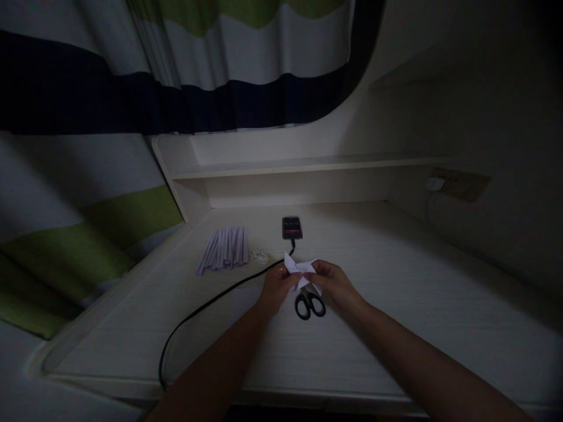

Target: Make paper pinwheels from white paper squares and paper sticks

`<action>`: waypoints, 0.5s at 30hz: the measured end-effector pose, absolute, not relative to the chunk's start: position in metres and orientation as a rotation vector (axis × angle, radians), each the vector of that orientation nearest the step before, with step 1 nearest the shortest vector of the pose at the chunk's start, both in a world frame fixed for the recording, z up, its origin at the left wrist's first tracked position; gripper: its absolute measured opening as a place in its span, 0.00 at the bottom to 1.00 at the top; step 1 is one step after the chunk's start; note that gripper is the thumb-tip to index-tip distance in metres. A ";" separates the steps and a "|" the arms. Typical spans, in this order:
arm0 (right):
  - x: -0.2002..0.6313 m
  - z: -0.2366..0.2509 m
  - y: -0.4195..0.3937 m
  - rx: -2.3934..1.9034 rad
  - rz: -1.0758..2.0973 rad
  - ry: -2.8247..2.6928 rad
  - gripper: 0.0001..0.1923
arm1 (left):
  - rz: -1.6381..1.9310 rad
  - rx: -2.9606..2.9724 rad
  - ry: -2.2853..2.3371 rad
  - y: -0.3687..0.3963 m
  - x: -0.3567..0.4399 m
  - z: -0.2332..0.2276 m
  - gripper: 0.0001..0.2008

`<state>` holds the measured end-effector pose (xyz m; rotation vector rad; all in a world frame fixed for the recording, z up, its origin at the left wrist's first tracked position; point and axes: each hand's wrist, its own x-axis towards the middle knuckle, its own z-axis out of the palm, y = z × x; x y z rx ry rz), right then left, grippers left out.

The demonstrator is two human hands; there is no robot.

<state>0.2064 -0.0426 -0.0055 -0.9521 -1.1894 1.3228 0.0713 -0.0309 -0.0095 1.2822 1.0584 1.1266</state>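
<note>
A folded white paper pinwheel [299,267] is held up over the desk between my two hands. My left hand [278,286] pinches its left side, thumb toward the middle. From the right, my right hand [331,280] grips the other side with the thumb near the paper's centre. Beneath the paper lies a pair of scissors [310,306] with black handles toward me; their blades are mostly hidden. A pale sheet of paper [243,300] lies flat by my left wrist, faint in the dim light.
Many rolled paper sticks [224,249] lie in a pile at the left, beside small white pieces [260,255]. A small dark device [292,227] stands behind my hands, its black cable [211,302] curving to the desk's front edge. A shelf [299,167] runs along the back.
</note>
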 end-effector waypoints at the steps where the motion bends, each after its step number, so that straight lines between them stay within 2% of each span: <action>1: 0.207 -0.006 -0.042 -0.950 1.322 -1.172 0.14 | 1.122 1.299 1.057 -0.031 0.072 -0.010 0.09; 15: 0.207 -0.007 -0.040 -0.952 1.291 -1.122 0.10 | 1.116 1.476 1.074 -0.030 0.073 -0.015 0.10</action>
